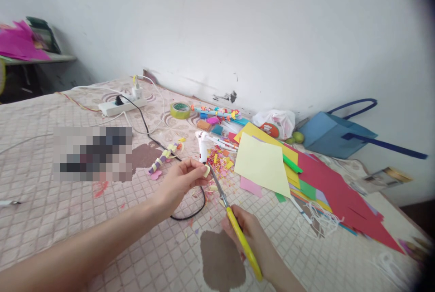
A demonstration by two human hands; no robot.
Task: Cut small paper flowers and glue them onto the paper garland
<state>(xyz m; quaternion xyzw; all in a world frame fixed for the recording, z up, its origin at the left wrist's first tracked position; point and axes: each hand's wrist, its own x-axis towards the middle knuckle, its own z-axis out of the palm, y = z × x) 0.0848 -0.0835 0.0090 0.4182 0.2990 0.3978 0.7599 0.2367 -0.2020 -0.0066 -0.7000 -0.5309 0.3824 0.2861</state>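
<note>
My left hand [185, 181] pinches a small piece of pale yellow paper [207, 171] between thumb and fingers. My right hand [249, 237] is closed around yellow-handled scissors [238, 224], whose blades reach up to the edge of that piece. Just beyond the left hand stands a white glue gun [201, 144] with a black cord [151, 138]. A heap of small paper scraps [220, 160] lies behind the blades. Left of the glue gun rests a purple and yellow wrapped paper strip [165, 158] with a pink flower shape.
Sheets of pale yellow [261, 163] and red paper [326, 187] spread to the right, near tangled white string [321, 219]. A blue bag [336, 135] stands by the wall. A power strip [122, 105] and a tape roll [180, 110] sit toward the back.
</note>
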